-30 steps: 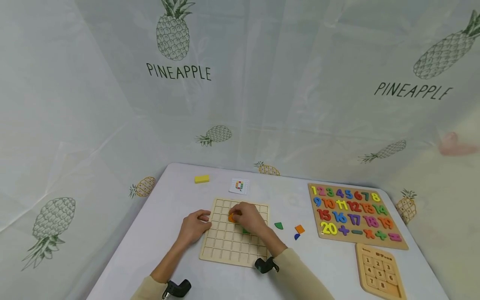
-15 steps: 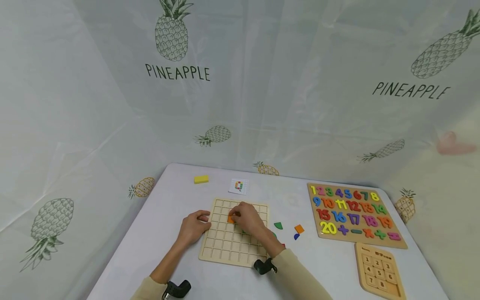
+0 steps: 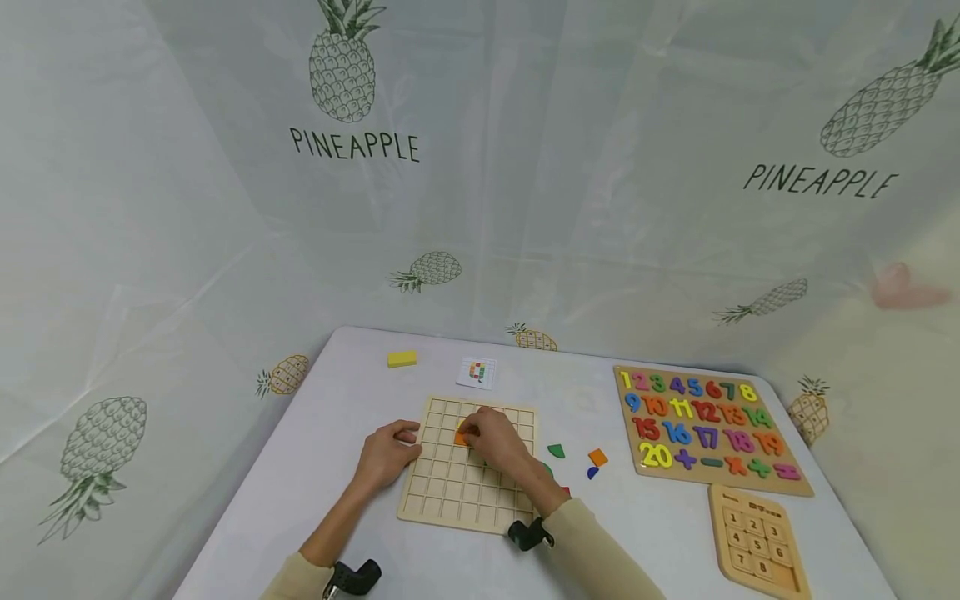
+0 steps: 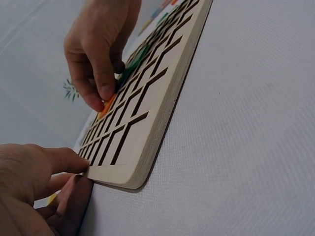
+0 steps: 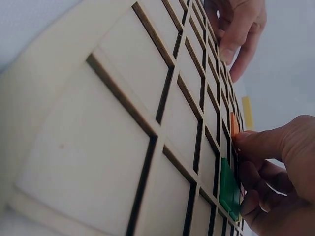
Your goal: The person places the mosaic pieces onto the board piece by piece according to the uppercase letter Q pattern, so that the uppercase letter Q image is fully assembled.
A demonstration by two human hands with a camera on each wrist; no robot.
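Note:
A pale wooden grid board (image 3: pixel 435 487) lies on the white table. My left hand (image 3: pixel 387 455) holds its left edge, with fingertips at the rim in the left wrist view. Over the upper-left part of the grid, my right hand (image 3: pixel 495 437) pinches a small orange tile (image 5: pixel 234 125) between thumb and curled finger. The tile sits at a grid cell, partly covered by the fingertips. A green tile (image 5: pixel 228 189) lies on the grid beneath the right hand, mostly hidden from the head view.
Right of the board lie a green quarter-round piece (image 3: pixel 556 451), an orange square (image 3: pixel 597 457) and a blue half-round (image 3: pixel 592 472). Behind it are a pattern card (image 3: pixel 477 373) and a yellow block (image 3: pixel 402 358). A number board (image 3: pixel 720 480) and number slide puzzle (image 3: pixel 783 577) lie far right.
The orange tile has turned from a skewed position to line up with the grid, under the right fingertips. The right hand has shifted only slightly; the left hand stays at the board's edge.

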